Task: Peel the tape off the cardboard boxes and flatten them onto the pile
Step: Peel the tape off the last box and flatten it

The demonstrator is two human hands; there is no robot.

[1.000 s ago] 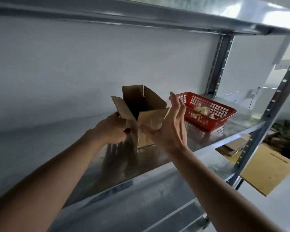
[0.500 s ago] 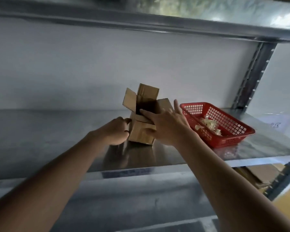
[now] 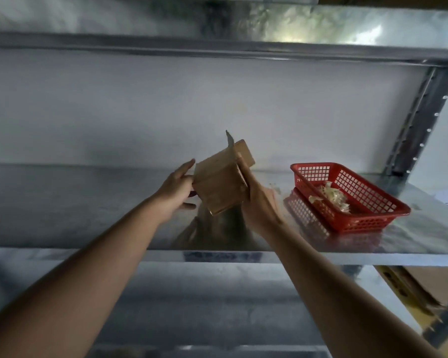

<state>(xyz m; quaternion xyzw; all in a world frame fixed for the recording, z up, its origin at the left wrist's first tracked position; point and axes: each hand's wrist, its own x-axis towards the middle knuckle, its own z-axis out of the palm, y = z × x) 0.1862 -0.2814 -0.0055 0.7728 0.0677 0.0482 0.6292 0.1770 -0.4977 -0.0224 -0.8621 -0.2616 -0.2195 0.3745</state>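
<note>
With the small cardboard box (image 3: 219,186) tilted between my straight-fingered left hand (image 3: 177,186) and gripping right hand (image 3: 258,202), uneven pressing could slip it rightward into the red basket (image 3: 352,200).

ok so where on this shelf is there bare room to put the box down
Bare shelf lies left of the left hand, out to the frame edge. A narrower strip lies between the right hand and the red basket. It is crowded around the cardboard box.

Two bare forearms, no sleeves showing, left hand (image 3: 176,188), right hand (image 3: 259,202), slender fingers
</note>
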